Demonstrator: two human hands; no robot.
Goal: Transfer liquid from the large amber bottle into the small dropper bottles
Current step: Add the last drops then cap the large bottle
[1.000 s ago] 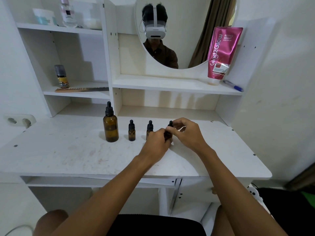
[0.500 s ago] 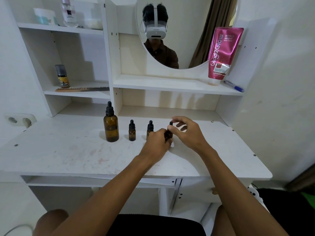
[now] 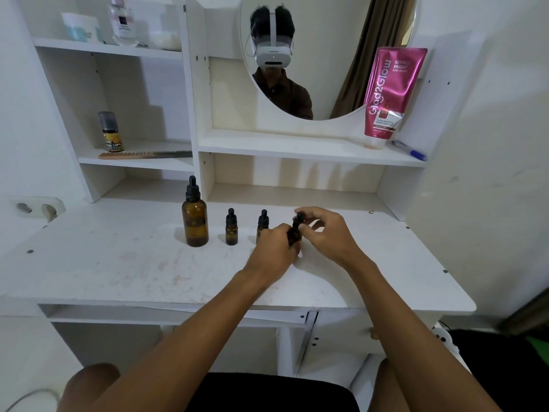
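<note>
The large amber bottle (image 3: 195, 220) with a black dropper cap stands upright on the white dresser top (image 3: 118, 263). To its right stand two small amber dropper bottles, one (image 3: 231, 228) free and one (image 3: 263, 222) partly hidden behind my left hand. My left hand (image 3: 274, 246) grips the body of a third small dropper bottle (image 3: 295, 231) on the surface. My right hand (image 3: 325, 233) pinches that bottle's black dropper cap from above with thumb and fingertips. Whether the cap is off the bottle neck I cannot tell.
A round mirror (image 3: 326, 55) and a shelf behind hold a pink tube (image 3: 390, 93) and a blue pen (image 3: 410, 151). The left shelves carry a small spray can (image 3: 110, 132), a comb (image 3: 142, 155) and jars. A wall socket (image 3: 38, 206) sits at the left.
My right hand's fingers have shifted around the dropper cap, opening slightly and re-pinching. The left hand and the other bottles stay where they were.
</note>
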